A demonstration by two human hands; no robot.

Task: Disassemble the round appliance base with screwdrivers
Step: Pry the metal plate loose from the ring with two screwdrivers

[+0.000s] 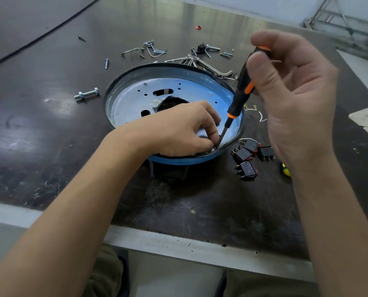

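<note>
While a bright bolt [86,94] threaded with nuts lies at left on the scuffed dark workbench [39,136], the round appliance base [131,101], a shallow steel dish with a perforated, blue-tinted plate, sits mid-table. The left hand [178,129] reaches inside it, fingers curled at the near rim; whether they pinch anything cannot be told. Beside them the tip of a black-and-orange screwdriver [240,97] meets the rim, its handle grasped by the raised right hand [292,99]. Boxy black switches [248,154] lie just beside the base.
</note>
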